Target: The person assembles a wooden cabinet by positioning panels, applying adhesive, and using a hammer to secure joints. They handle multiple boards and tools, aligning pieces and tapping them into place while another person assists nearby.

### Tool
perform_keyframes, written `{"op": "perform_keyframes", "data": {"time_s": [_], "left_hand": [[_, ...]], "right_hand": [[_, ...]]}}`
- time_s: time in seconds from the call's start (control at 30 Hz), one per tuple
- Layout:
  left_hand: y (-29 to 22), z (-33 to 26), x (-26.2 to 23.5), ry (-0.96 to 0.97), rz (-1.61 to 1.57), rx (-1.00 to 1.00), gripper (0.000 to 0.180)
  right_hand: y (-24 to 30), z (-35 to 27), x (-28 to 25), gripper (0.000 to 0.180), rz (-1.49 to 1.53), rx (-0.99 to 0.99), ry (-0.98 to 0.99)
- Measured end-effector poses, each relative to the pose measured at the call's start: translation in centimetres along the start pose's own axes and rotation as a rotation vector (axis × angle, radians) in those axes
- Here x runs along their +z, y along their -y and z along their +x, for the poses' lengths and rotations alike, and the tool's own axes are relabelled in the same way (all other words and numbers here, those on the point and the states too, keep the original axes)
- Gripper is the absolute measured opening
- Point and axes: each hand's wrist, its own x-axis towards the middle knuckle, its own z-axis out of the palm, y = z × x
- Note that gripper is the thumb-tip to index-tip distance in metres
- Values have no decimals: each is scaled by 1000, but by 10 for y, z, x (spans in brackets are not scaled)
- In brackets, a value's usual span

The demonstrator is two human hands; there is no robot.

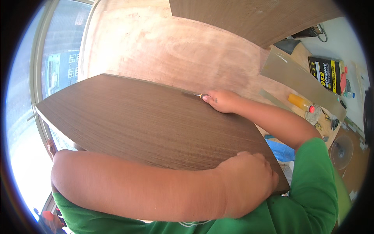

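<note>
A large brown wood-grain panel [148, 121] lies in front of me, its long far edge running over a pale plywood surface. My right hand [222, 100] reaches to that far edge, with fingers closed round the black and orange handle of a file [200, 95]. Its bright shank and thin dark blade lie along the edge, pointing left. My left forearm crosses over the panel's near side. At the near right corner my left hand [249, 183] is closed on the panel, its fingertips hidden.
Pale plywood [175, 46] spreads behind the panel, under another brown sheet [249, 15]. At the right are a black and yellow adhesive tin [326, 74], an orange bottle [300, 102] with a red cap and a blue bag [280, 149]. A window [64, 54] borders the left.
</note>
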Motion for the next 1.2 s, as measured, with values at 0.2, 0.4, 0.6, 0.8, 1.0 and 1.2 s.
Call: {"op": "perform_keyframes", "data": {"time_s": [0.2, 0.4, 0.6, 0.8, 1.0, 1.2], "left_hand": [[-2, 13, 0, 25, 66, -22, 45], [-4, 14, -5, 3, 112, -48, 50], [-2, 4, -14, -64, -51, -98, 37], [-2, -2, -16, -146, -40, -106, 34], [0, 13, -5, -60, 52, -57, 56], [-6, 1, -10, -134, 10, -115, 39]], "right_hand": [[11, 48, 10, 54, -75, 10, 66], [13, 63, 13, 55, -22, -17, 91], [21, 64, 6, 58, -42, -11, 122], [30, 75, 3, 67, -65, 37, 215], [29, 74, 2, 68, -88, 39, 221], [13, 53, -1, 65, -121, 73, 244]]}}
